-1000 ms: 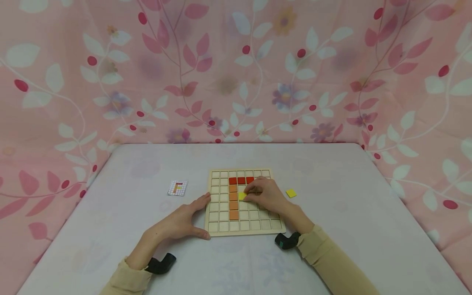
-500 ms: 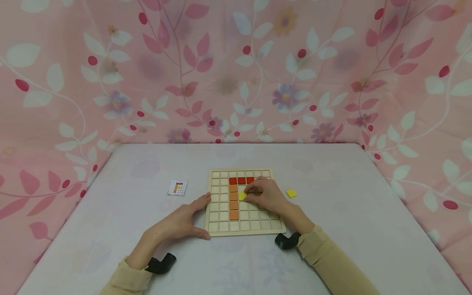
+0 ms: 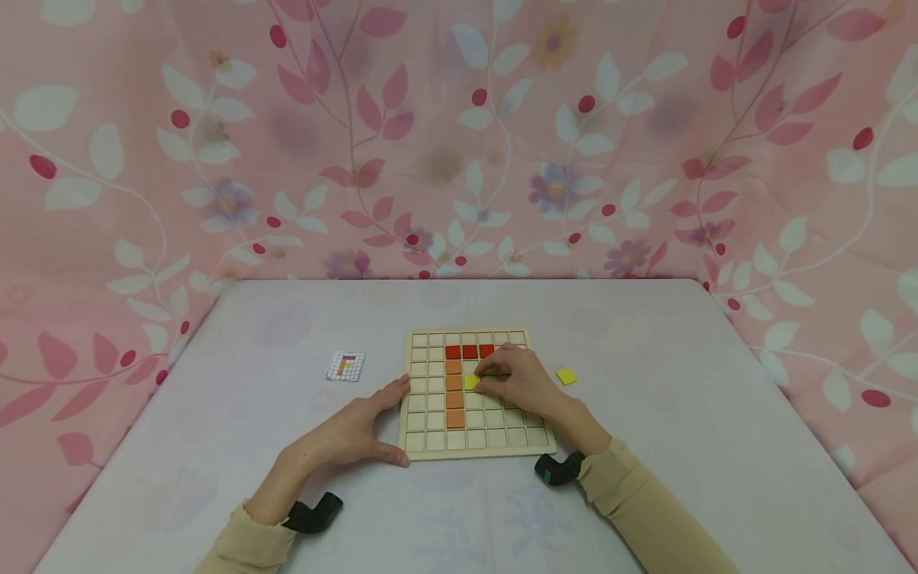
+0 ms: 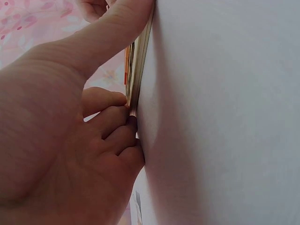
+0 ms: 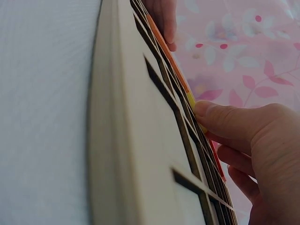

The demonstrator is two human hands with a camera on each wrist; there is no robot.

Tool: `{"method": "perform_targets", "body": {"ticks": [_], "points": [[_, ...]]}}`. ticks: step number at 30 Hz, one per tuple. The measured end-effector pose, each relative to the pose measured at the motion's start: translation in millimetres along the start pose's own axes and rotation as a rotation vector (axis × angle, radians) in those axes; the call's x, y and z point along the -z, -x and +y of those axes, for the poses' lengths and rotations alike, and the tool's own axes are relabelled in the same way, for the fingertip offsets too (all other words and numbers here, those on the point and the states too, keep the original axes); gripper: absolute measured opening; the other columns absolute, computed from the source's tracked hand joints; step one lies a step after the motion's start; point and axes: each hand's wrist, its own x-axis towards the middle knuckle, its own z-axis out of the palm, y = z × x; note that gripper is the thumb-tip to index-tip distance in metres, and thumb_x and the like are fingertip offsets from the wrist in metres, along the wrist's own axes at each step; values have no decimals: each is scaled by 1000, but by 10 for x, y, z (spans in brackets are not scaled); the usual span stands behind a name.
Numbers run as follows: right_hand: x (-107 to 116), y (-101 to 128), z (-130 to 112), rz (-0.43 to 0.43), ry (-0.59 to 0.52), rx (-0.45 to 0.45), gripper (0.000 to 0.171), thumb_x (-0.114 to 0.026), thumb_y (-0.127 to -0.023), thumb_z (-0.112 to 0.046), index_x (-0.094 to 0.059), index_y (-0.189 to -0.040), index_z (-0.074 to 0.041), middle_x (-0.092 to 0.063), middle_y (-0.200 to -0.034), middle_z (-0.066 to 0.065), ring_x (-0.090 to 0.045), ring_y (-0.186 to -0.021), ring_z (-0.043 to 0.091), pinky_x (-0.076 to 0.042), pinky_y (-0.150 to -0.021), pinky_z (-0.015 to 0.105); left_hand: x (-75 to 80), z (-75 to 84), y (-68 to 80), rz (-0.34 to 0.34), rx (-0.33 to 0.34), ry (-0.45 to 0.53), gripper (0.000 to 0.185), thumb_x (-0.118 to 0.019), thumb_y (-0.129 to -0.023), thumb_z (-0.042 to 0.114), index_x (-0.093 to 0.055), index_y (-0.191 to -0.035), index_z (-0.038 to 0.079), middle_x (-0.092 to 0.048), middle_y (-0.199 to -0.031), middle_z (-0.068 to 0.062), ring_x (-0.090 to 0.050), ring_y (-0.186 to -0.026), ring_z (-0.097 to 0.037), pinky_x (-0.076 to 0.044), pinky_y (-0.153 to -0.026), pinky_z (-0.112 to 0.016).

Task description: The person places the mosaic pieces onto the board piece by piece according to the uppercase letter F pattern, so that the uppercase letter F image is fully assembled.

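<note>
While the left hand (image 3: 351, 434) lay flat and open on the table (image 3: 645, 414), its fingertips and thumb pressed against the left edge of the wooden grid board (image 3: 423, 446), near that board's front left corner. The right hand (image 3: 519, 381) rested over the right half of the board with its fingers curled, pinching a yellow tile (image 3: 470, 381) at a cell just right of the orange column (image 3: 454, 392). In the right wrist view the thumb (image 5: 234, 123) sat on the yellow tile's edge, touching it. Three red tiles (image 3: 469, 351) ran in a row along the second line of cells from the board's far edge, joined at their left end to the orange column below. The board sat at the middle of the table, nearer its front edge. A second yellow tile (image 3: 566, 375) lay loose on the table just beyond the board's right edge. A small pattern card (image 3: 346, 365) lay well apart from the board's left edge. Behind the table's far edge hung a pink floral cloth (image 3: 459, 135).
</note>
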Motion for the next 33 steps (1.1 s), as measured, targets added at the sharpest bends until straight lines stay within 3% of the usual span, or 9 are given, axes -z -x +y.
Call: {"method": "perform_targets", "body": {"ticks": [11,18,33], "points": [[101,5,12,3,33,-16,22,-81,-74,-29,-73,-91,-17,-65,-89,-5,-57,-85,13,-47,-75,33,-13,-27,-15,-10,8,-17,111,-81,-59,55,-27,-149,17,-16,-156,7,-16,-143,-15,-22,-113,-43],[400,106,124,41,15,-94,23,-80,-74,-29,-74,-91,-16,-66,-91,-6,-58,-89,14,-46,-83,39,-12,-38,-17,-15,11,-24,111,-80,-60,55,-27,-149,18,-16,-156,9,-15,-143,-14,-23,-113,-42],[960,525,460,117,37,-238,25,-78,-75,-36,-73,-95,-22,-66,-95,-9,-57,-98,10,-40,-90,38,1,-2,-4,-14,15,-30,111,-81,-60,54,-27,-149,17,-17,-156,7,-15,-143,-15,-23,-113,-43]]}}
